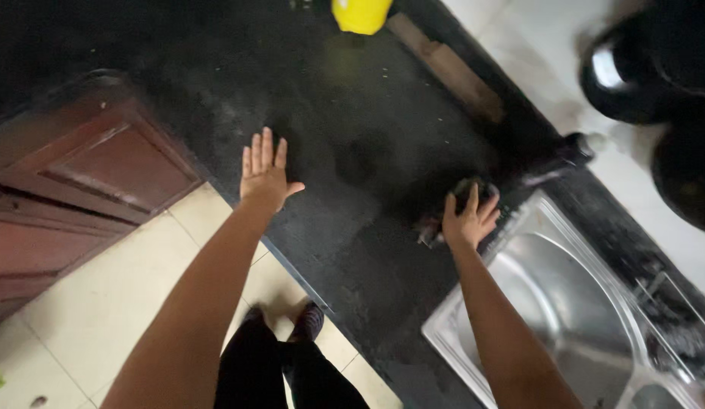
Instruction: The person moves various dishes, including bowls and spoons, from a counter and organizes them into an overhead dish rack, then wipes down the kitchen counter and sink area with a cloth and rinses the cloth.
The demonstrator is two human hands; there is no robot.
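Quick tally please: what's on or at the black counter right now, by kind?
Hands: 2, left hand flat on the counter, right hand on a dark scrubber
Scrubbers: 1
Yellow objects: 1
Steel sinks: 1
Total: 5

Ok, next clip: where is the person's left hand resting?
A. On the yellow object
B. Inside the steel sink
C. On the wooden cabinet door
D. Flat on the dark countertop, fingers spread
D: the left hand lies palm down on the dark countertop, clear of the steel sink.
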